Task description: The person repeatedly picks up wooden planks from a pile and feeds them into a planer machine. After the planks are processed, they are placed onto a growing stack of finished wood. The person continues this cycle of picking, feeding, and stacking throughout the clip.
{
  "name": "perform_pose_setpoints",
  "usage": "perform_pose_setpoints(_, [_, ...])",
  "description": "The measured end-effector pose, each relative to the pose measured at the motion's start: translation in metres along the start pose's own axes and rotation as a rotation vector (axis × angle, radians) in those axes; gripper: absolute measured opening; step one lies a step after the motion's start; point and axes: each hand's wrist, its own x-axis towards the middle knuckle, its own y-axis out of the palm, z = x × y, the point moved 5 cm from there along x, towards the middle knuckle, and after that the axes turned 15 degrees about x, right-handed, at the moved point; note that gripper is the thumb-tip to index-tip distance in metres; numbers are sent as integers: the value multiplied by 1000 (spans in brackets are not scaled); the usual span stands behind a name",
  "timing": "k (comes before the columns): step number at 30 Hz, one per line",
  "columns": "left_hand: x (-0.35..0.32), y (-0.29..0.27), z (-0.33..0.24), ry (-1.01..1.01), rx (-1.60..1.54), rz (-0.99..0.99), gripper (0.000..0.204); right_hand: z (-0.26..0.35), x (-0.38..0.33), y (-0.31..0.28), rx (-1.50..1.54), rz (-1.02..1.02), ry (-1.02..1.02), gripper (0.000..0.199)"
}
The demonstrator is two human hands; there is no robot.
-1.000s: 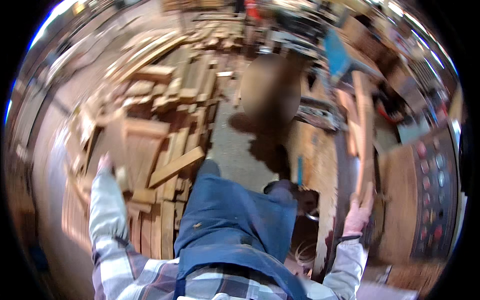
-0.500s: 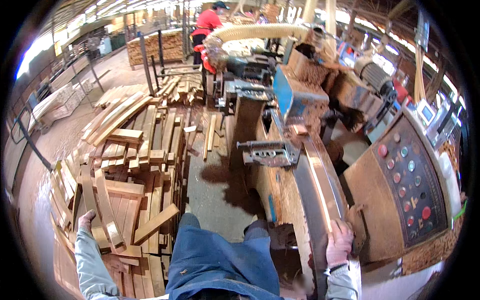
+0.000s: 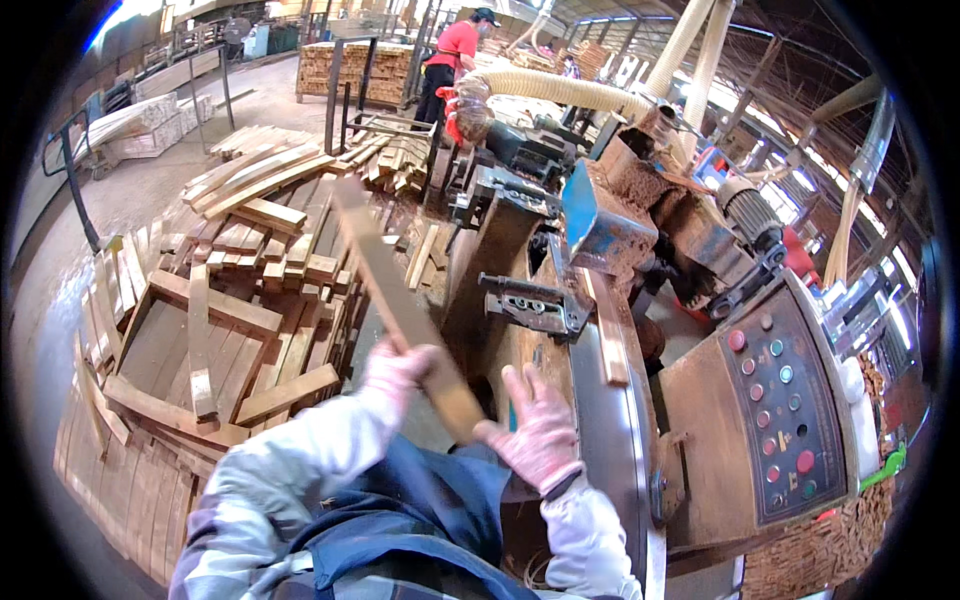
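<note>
A wooden board [image 3: 392, 290] slants in front of my body, its far end up and to the left. My left hand [image 3: 397, 370] is closed around it, below its middle. Beside the board's near end is my right hand [image 3: 541, 430], open with fingers spread; its thumb is close to the wood, and whether it touches I cannot tell. Both hands wear pale pinkish gloves. Another wooden strip [image 3: 610, 340] lies on the machine's metal bed [image 3: 612, 450], its far end under the blue housing [image 3: 600, 215].
A pile of loose boards [image 3: 290, 345] spreads along my left. To the right stands a control panel [image 3: 785, 410] with coloured buttons. A metal guide bracket [image 3: 535, 305] juts from the bed's left edge. Farther off, a person in a red top [image 3: 455, 55] stands near stacked wood [image 3: 355, 80].
My left hand has lifted a board from the pile and brought it in front of me. My right hand has left the strip on the bed, which has moved farther from me.
</note>
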Motion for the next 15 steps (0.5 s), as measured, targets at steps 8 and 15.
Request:
perform_pose_setpoints(8, [-84, 160, 58, -96, 180, 855, 76, -34, -202, -87, -179, -167, 671, 87])
perform_pose_setpoints(15, [27, -1, 67, -106, 420, 321, 57, -66, -313, -102, -282, -306, 830, 85])
